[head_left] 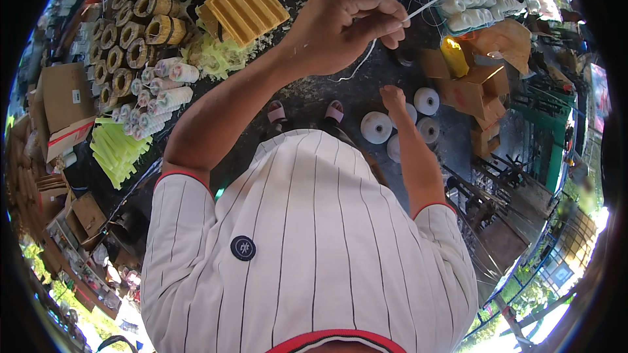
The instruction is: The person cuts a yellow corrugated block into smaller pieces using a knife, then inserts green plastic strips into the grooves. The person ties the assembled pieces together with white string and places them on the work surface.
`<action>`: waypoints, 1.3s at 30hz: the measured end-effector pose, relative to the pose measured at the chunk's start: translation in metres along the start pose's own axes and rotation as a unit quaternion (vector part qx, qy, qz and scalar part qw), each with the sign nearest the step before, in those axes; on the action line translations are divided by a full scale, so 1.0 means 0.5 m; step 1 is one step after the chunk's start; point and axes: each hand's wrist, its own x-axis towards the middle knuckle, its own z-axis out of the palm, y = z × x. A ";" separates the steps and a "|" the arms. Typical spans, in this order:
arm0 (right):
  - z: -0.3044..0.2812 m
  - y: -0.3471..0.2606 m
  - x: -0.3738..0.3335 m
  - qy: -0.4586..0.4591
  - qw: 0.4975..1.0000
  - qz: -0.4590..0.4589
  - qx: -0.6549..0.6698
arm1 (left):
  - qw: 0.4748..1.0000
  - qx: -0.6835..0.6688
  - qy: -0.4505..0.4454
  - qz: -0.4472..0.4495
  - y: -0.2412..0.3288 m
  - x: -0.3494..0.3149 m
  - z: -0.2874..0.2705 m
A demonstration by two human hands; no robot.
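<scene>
The left hand (343, 26) is pinched shut on a thin white string (432, 1) that runs up and away to the right of the pinch. Below it, the right hand (392, 98), fingers bunched, reaches down by the white spools (377, 127); whether it holds anything I cannot tell. A hard tug could snap or tangle the string.

You wore a white short-sleeved shirt (307, 248) with thin dark pinstripes, red trim at sleeve cuffs and collar, a round dark badge (243, 248) on it, and pink-strapped sandals (277, 113).
</scene>
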 end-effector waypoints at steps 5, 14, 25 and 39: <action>-0.054 -0.012 -0.089 -0.051 0.979 -0.006 0.197 | 0.997 0.028 0.011 -0.065 -0.056 -0.076 0.007; -0.260 -0.321 -0.082 0.023 0.953 -0.099 0.286 | 0.982 -0.010 0.061 -0.181 -0.134 -0.173 0.024; -0.122 -0.735 -0.067 -0.114 0.885 -0.439 0.103 | 0.987 -0.009 0.098 -0.127 -0.092 -0.269 -0.019; -0.077 -0.772 -0.026 -0.148 0.936 -0.308 0.085 | 0.968 -0.036 0.181 -0.170 -0.078 -0.321 -0.118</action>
